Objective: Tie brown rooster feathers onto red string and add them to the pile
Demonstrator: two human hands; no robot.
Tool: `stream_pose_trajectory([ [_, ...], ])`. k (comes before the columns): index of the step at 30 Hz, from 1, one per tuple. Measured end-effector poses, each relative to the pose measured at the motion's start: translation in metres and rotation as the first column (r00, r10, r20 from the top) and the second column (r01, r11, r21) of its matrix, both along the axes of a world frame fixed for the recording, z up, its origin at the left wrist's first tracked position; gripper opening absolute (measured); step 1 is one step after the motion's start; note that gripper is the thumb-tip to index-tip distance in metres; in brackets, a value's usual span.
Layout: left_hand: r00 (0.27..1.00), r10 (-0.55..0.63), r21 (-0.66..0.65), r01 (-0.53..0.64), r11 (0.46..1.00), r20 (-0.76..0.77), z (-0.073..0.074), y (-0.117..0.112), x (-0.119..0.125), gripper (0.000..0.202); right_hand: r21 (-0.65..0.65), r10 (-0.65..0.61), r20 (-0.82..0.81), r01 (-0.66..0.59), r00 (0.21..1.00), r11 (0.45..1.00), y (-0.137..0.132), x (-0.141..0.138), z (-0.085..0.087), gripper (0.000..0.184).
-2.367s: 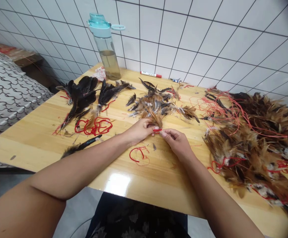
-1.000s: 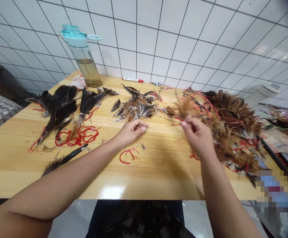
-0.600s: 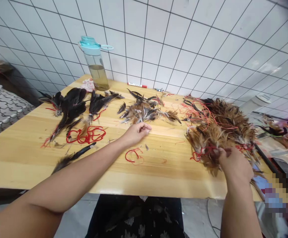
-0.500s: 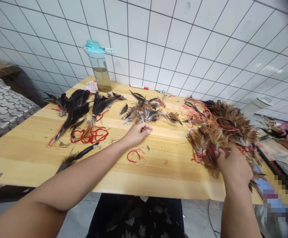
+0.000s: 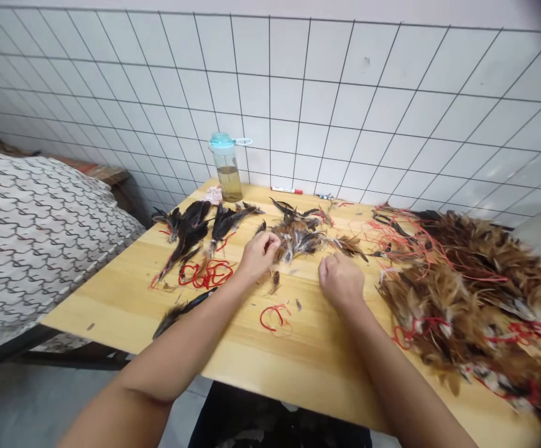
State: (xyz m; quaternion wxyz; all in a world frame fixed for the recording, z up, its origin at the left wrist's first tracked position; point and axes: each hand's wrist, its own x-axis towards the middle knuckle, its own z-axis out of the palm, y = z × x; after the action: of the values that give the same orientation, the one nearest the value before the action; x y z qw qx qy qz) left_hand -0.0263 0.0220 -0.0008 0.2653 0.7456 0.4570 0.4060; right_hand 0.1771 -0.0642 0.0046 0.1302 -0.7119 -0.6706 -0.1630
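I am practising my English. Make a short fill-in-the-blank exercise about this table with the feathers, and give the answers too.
1. The loose string loop on the wooden table is ____.
2. The feathers nearest the water bottle are mostly ____.
3. The large heap of brown feathers lies to the ____ of the right hand.
4. The left hand is curled into a ____.

Missing words: red, black, right, fist.

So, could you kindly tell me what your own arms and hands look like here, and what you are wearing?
The left arm and right arm are bare, with no sleeves in view. The left hand and right hand wear no gloves, and no watch or bracelet shows at either wrist. Lower down is a dark garment with a faint grey print.
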Motion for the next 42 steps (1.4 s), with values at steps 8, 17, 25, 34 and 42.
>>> stream_pose_trajectory([
  [8, 0.870, -0.057, 0.023, 0.078, 0.997, -0.489, 0.010, -0.002, 0.020, 0.014, -0.132, -0.167, -0.178, 0.144, 0.970, 0.981, 0.012, 0.014, -0.023, 0.017],
  [17, 0.788, 0.021, 0.060, 0.020, 0.998, -0.615, 0.021, 0.015, 0.044, 0.012, -0.312, -0.232, -0.354, 0.119, 0.906, 0.943, 0.018, 0.023, -0.019, 0.016],
  [25, 0.866, 0.024, -0.009, -0.033, 0.999, -0.500, 0.013, 0.006, 0.008, 0.014, -0.286, -0.195, -0.418, 0.075, 0.887, 0.955, 0.021, 0.023, -0.018, 0.055],
  [34, 0.820, 0.067, 0.034, -0.058, 0.998, -0.569, -0.003, -0.003, 0.034, 0.020, -0.182, -0.049, -0.454, -0.038, 0.890, 0.983, 0.012, 0.010, -0.016, 0.059],
  [42, 0.934, 0.049, -0.074, -0.080, 0.994, -0.355, -0.005, 0.004, 0.029, 0.007, 0.035, 0.226, -0.639, -0.266, 0.736, 0.963, 0.012, 0.004, -0.034, 0.053],
])
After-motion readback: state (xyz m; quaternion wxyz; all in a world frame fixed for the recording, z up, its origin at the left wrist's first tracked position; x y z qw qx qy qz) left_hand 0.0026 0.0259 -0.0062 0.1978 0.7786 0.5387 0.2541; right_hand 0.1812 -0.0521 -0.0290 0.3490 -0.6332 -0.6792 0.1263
